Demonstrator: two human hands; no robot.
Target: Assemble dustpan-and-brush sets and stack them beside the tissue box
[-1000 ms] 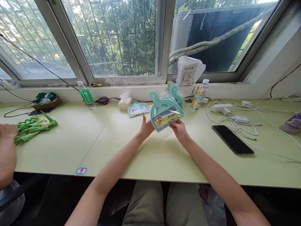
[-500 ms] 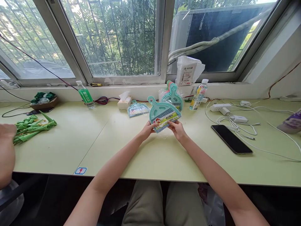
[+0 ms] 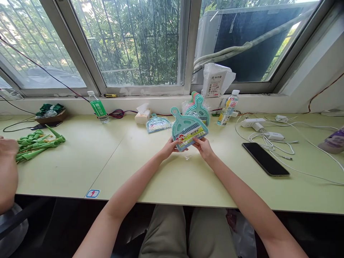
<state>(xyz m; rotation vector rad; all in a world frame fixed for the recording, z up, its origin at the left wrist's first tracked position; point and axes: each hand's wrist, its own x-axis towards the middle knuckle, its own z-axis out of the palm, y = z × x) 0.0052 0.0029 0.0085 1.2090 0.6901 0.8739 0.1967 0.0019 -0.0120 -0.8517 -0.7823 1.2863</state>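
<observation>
Between both hands, above the table, is a teal mini dustpan and brush set [image 3: 185, 127] in clear wrap, with a yellow printed label and grey bristles. My left hand [image 3: 170, 147] grips its lower left corner. At the lower right edge, my right hand [image 3: 203, 147] pinches it with thumb and fingers. A loose bit of clear wrap [image 3: 186, 157] hangs under it. Just behind stands a wrapped bunch of similar dustpans [image 3: 199, 107] in teal, red and green, partly hidden. Another wrapped teal set [image 3: 158, 124] lies flat to the left.
A tissue pack [image 3: 143, 116], a green-labelled bottle [image 3: 98, 108] and a yellow-labelled bottle [image 3: 228, 108] line the back. To the right are a black phone [image 3: 265, 159] and white chargers with cables [image 3: 274, 136]. Another person's hand [image 3: 8, 168] is at far left, beside green folded leaves [image 3: 40, 145].
The held dustpan set has tipped up slightly and stays in both hands. The bit of clear wrap now shows more plainly below it. The whole view has shifted a little.
</observation>
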